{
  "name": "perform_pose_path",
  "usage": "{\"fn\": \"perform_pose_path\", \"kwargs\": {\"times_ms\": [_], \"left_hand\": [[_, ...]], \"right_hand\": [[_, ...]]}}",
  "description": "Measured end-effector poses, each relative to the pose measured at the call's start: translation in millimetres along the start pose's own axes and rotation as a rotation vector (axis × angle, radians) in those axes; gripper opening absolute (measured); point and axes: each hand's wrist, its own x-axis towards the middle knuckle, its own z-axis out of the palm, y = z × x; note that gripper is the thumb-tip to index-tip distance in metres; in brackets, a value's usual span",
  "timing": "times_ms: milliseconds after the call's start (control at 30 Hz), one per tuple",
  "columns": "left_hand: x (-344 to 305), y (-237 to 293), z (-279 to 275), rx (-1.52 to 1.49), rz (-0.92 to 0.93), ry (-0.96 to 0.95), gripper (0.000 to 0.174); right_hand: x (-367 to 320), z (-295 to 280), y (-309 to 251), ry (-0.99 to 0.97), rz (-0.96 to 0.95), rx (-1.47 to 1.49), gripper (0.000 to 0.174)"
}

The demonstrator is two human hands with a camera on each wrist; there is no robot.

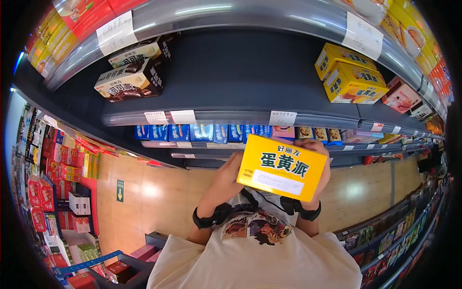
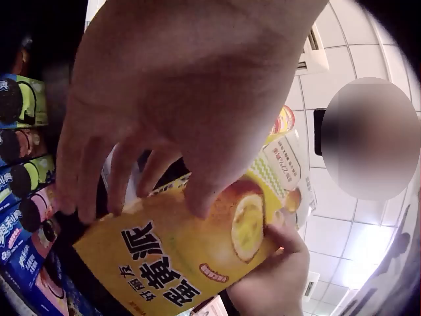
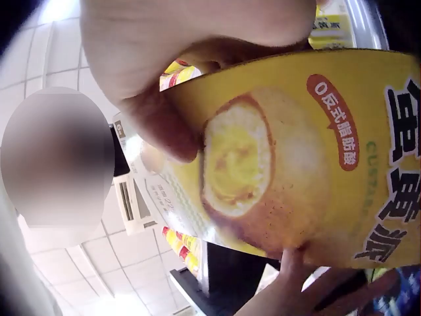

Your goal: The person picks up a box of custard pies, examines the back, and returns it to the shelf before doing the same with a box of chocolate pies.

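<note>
A yellow custard pie box is held up in front of the person's chest, with a white panel of small print towards the head camera. The right hand grips its right end; in the right wrist view that thumb presses on the face with the cut-pie picture. At the other end is the left hand. In the left wrist view, the left hand has its thumb on the printed face and its fingers spread at the box's edge, partly hidden behind it.
Dark shelving stands ahead, with cocoa pie boxes at left and yellow custard pie boxes at right. Blue packs line the shelf below. A dark basket with boxes sits at lower left. Another shelf row runs along the right.
</note>
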Motion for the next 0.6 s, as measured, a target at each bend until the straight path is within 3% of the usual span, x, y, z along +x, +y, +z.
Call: {"fn": "perform_pose_path", "kwargs": {"times_ms": [33,67,133,233,333,433,533,600], "left_hand": [[-3,-6,1,-0.048,0.037,-0.041,0.05],[-6,-16,4,-0.096,0.073,-0.081,0.048],[-10,-13,6,-0.169,0.04,-0.147,0.04],[-11,-3,8,-0.064,0.06,-0.164,0.044],[-12,5,9,-0.175,0.03,-0.205,0.057],[-19,11,20,-0.32,0.238,0.081,0.074],[-22,25,14,-0.28,0.34,0.039,0.09],[-16,30,12,-0.217,0.387,0.073,0.083]], "right_hand": [[0,-1,-3,0.011,-0.026,-0.079,0.044],[0,-6,-3,-0.015,-0.081,-0.096,0.066],[2,-12,-4,-0.06,-0.148,-0.222,0.066],[3,-18,-7,-0.085,-0.157,-0.253,0.065],[0,-17,-7,-0.022,-0.123,-0.172,0.065],[-5,-21,-7,-0.048,-0.139,-0.223,0.066],[-10,-21,-6,-0.068,-0.184,-0.383,0.066],[-11,-22,-8,-0.037,-0.162,-0.392,0.066]]}}
